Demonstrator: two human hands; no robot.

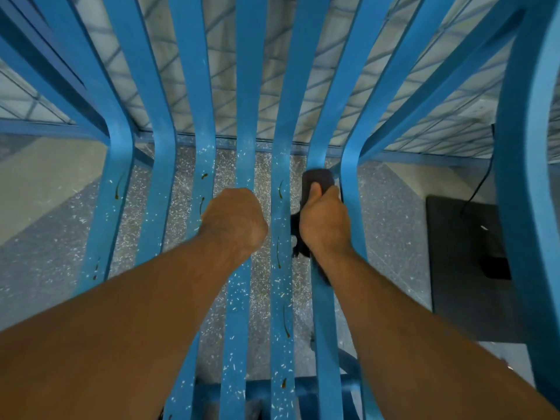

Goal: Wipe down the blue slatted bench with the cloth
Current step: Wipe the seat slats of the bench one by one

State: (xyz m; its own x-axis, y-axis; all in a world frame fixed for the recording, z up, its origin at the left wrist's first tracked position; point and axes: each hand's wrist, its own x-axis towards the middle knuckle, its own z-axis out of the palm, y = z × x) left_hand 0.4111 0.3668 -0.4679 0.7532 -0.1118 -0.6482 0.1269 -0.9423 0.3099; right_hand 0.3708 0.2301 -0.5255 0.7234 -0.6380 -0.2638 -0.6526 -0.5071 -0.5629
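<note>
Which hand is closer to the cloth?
Right. The right hand grips the cloth; the left hand curls round a slat two slats to the left, clear of it.

Bench slats: smooth blue painted finish, white-flecked, brown-streaked. Cloth: dark, matt. Floor: speckled grey stone.

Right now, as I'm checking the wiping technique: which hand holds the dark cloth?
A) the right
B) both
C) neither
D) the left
A: the right hand grips the cloth against a slat of the bench, while the left hand curls over another slat with no cloth.
</note>
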